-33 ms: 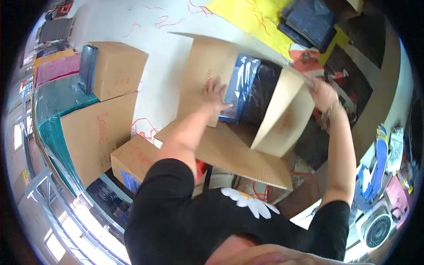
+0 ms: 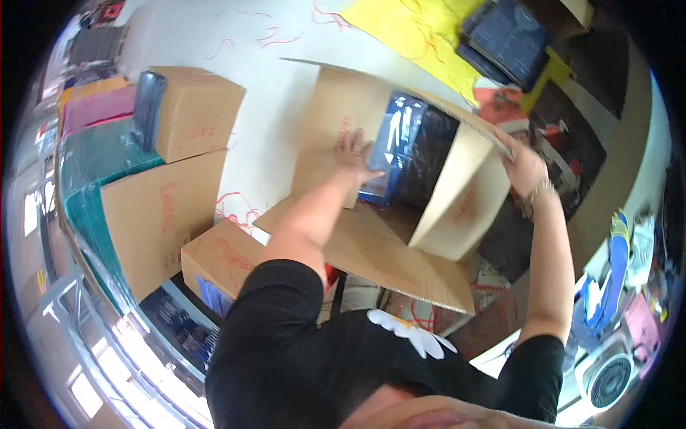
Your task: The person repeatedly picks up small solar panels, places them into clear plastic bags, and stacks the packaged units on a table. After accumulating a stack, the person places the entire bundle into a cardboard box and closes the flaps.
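In front of me a cardboard box [image 2: 394, 247] stands with its flaps raised or folded outward. Inside lie blue packs in shiny clear plastic [image 2: 400, 136], with a dark plastic-wrapped pack [image 2: 430, 154] beside them. Fingers spread, my left hand [image 2: 355, 156] rests at the left flap [image 2: 330, 121], its thumb reaching toward the blue packs. My right hand [image 2: 525, 168] is closed over the right end of the far flap [image 2: 457, 109], which appears nearly edge-on. Just left of that hand, the right flap [image 2: 464, 193] slants upward. The box's bottom is partly hidden.
At left, a closed carton [image 2: 200, 114] sits by teal-wrapped goods [image 2: 107, 161] and another carton [image 2: 164, 222]. Dark blue packs [image 2: 504, 39] lie on a yellow sheet [image 2: 407, 28] at the far right. A fan [image 2: 607, 379] stands at lower right. Red strings litter the pale floor.
The whole view has shifted slightly. My right hand, blurred before, now shows clearly at the far flap, whose right end has tilted a little. My left hand keeps its place at the left flap.
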The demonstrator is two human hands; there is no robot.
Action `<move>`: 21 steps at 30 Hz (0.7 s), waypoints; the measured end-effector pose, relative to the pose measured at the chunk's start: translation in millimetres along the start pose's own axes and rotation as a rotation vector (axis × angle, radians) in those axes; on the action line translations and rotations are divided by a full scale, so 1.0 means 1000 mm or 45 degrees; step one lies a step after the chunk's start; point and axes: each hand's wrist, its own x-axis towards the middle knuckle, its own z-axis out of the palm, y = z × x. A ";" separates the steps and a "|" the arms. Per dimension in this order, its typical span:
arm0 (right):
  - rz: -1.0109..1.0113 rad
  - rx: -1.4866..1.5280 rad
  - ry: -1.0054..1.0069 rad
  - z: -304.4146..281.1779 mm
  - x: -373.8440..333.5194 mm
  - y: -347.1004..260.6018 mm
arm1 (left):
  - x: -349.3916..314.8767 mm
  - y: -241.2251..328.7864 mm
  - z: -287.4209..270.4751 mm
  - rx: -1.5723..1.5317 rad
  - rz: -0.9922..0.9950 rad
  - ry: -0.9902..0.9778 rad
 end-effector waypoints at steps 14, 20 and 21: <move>0.214 -0.302 0.088 0.186 -0.042 0.010 | -0.283 -0.076 0.111 -0.263 -0.010 0.642; 0.297 -0.116 0.138 0.152 -0.009 0.044 | -0.211 -0.054 0.080 -0.328 -0.113 0.924; 0.355 -0.038 0.102 0.132 -0.002 0.061 | -0.215 -0.052 0.056 -0.295 -0.068 0.886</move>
